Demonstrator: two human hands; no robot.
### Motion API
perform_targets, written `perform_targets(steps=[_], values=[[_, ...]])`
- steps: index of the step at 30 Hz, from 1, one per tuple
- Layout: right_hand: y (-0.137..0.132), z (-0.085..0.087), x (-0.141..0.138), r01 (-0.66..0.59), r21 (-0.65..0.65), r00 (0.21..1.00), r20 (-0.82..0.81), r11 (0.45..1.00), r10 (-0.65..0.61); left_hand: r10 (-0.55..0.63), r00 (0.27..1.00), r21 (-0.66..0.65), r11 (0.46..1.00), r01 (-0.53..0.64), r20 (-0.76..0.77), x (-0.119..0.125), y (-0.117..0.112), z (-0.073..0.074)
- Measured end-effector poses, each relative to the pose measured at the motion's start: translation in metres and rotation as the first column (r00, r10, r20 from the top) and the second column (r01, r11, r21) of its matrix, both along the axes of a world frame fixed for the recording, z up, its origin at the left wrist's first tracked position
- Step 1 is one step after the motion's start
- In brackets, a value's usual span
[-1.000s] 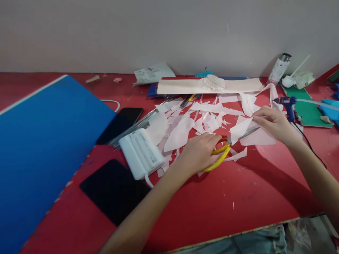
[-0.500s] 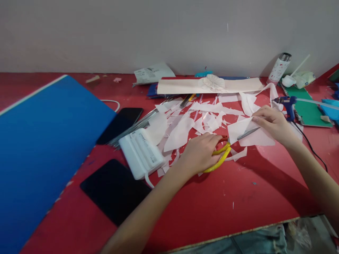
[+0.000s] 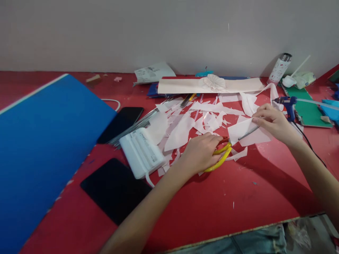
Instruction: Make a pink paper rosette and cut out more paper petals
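Note:
My left hand (image 3: 200, 152) is wrapped round the yellow and red handles of a pair of scissors (image 3: 219, 163). A pale pink sheet of paper (image 3: 239, 129) lies at the blades, and one grey blade shows along its lower edge. My right hand (image 3: 271, 123) pinches this sheet between thumb and fingers near its upper right side. Under it another pale piece rests on the red table. Many cut pink paper scraps (image 3: 180, 132) are spread to the left of and beyond the scissors.
Beyond the scraps lies a long cream strip (image 3: 182, 86) bearing a pleated paper rosette (image 3: 213, 83). A blue glue gun (image 3: 290, 106) stands right of my right hand, near a patterned bottle (image 3: 279, 70). Leftward are a white power bank (image 3: 141, 153), dark flat devices and a blue board (image 3: 53, 141).
The scissors blade shows as a thinner line along the sheet, and the paper under my right hand has shifted slightly. Both hands stay almost in place.

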State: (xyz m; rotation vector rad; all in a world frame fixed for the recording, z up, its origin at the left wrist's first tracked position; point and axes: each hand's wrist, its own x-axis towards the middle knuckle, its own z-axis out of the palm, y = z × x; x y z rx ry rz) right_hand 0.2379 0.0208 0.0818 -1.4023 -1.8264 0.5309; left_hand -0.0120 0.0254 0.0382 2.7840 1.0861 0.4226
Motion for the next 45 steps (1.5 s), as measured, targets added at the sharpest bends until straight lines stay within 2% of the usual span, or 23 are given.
perform_targets(steps=[13,23,28,32,34,36,38,39,40,42,45], values=[[0.000,0.003,-0.004,-0.018,-0.011,0.999,0.048,1.000,0.019,0.020,1.000,0.036,0.999,-0.019,-0.024,0.002,-0.001,-0.001],[0.002,0.006,-0.002,-0.078,-0.120,0.996,0.042,0.990,0.083,0.009,0.999,-0.009,1.000,-0.009,-0.049,0.002,-0.003,0.006],[0.001,0.010,-0.002,-0.113,-0.150,0.986,0.104,0.982,0.129,0.004,0.996,-0.010,1.000,-0.005,-0.086,0.003,-0.003,0.004],[0.000,0.014,0.000,-0.091,-0.082,0.987,0.123,0.993,0.100,0.020,0.998,-0.044,0.999,-0.023,-0.062,0.003,-0.003,0.003],[0.001,0.012,0.004,-0.004,0.017,0.999,0.032,1.000,0.004,0.041,0.999,-0.094,0.995,-0.044,-0.036,0.003,-0.003,0.005],[0.004,0.004,0.008,0.122,0.089,0.981,-0.164,0.989,-0.106,0.074,0.997,-0.151,0.986,-0.072,0.009,0.001,-0.002,0.006],[0.006,-0.009,0.009,0.227,0.073,0.899,-0.398,0.971,-0.180,0.109,0.992,-0.204,0.974,-0.094,0.065,0.000,0.000,0.007],[0.007,-0.015,0.009,0.237,0.020,0.844,-0.500,0.971,-0.195,0.122,0.988,-0.226,0.969,-0.098,0.096,-0.002,0.001,0.007],[0.006,-0.021,0.006,0.212,-0.054,0.786,-0.584,0.976,-0.203,0.134,0.983,-0.246,0.964,-0.100,0.126,-0.003,0.002,0.007],[0.003,-0.030,-0.001,0.049,-0.225,0.699,-0.688,0.973,-0.194,0.154,0.971,-0.279,0.955,-0.098,0.184,-0.004,0.003,0.006],[-0.005,-0.033,-0.018,-0.145,-0.316,0.669,-0.729,0.938,-0.142,0.165,0.951,-0.331,0.941,-0.073,0.262,-0.004,0.004,0.007]])
